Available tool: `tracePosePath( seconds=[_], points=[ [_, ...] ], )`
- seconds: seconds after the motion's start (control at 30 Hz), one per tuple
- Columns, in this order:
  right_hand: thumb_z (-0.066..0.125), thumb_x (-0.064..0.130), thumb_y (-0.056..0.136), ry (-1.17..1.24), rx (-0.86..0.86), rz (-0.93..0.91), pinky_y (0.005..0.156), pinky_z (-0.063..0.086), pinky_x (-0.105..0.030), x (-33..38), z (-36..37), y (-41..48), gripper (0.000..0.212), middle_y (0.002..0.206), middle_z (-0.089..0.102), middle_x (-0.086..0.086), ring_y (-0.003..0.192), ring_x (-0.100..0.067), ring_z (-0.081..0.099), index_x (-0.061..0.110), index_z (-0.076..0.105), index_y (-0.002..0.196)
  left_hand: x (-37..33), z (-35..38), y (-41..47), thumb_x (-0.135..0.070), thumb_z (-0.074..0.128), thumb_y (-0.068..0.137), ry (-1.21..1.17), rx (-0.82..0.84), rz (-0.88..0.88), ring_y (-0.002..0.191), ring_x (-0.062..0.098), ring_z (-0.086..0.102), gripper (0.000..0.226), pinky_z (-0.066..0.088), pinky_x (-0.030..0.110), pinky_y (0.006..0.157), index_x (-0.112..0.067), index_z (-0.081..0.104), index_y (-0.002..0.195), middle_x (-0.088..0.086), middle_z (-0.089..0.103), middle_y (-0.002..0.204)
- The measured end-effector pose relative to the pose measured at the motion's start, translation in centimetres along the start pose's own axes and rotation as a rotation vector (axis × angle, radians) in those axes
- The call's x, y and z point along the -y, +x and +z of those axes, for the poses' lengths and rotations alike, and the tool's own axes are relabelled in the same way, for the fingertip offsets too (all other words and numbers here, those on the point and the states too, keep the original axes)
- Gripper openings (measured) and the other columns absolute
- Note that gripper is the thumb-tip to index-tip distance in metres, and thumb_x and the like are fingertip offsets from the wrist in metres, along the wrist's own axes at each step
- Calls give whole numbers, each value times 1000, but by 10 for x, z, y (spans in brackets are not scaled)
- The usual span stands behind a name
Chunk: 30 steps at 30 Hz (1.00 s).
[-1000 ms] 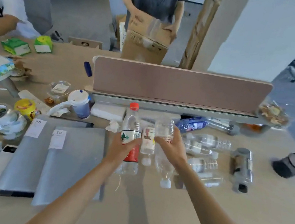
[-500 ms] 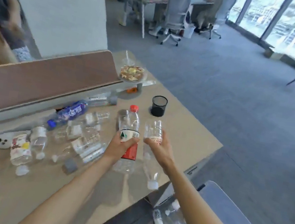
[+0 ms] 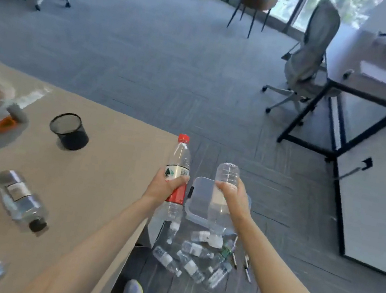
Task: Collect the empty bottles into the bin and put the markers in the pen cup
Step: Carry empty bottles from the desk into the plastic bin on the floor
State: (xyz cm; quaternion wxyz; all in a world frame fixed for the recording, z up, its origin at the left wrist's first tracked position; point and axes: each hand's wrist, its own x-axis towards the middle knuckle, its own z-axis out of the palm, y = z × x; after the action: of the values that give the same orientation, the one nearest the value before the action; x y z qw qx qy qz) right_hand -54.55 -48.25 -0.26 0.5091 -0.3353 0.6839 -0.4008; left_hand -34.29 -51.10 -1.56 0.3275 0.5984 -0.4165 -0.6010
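**Both bottles carried off the table, now over the bin**

Since half a second ago: view has swung right, both hands and their bottles are past the table [image 3: 94, 181] edge and hang above the clear plastic bin [image 3: 199, 198] on the floor. Pen cup [image 3: 69, 131] now sits far left on the table instead of just behind the bottles.

Left hand [image 3: 163, 187] is wrapped around the label band of the red-capped bottle [image 3: 178, 169], upright, cap on. Right hand [image 3: 232, 196] is closed round the middle of the clear bottle [image 3: 223, 197], inverted, white cap pointing down at the bin.

Handling, my read: both look empty, so very light. Thin PET walls give under squeeze and are slick; mid-body grip on the label is the right spot, firm enough to hold but not enough to crush. Not fragile, so a drop from here should be fine. Risk is bounce: the bin already holds a loose heap of bottles [image 3: 193, 261], and a light bottle may roll out.

Another bottle [image 3: 21, 202] lies on its side on the table. An orange marker [image 3: 2, 125] lies left of the pen cup, not yet in it.
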Motion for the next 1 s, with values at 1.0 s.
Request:
tracePosePath(
  seconds=[1.0],
  points=[
    [65,65,70,431,-432,736,104,41,-61,-280,-86,349,116,159,24,-7,138,-41,35,26,-3,156,205,163,269,-47,74,78,376,-5,-350,95,23,66,57,58,39,80,-25,45,122,5,64,105]
  ],
)
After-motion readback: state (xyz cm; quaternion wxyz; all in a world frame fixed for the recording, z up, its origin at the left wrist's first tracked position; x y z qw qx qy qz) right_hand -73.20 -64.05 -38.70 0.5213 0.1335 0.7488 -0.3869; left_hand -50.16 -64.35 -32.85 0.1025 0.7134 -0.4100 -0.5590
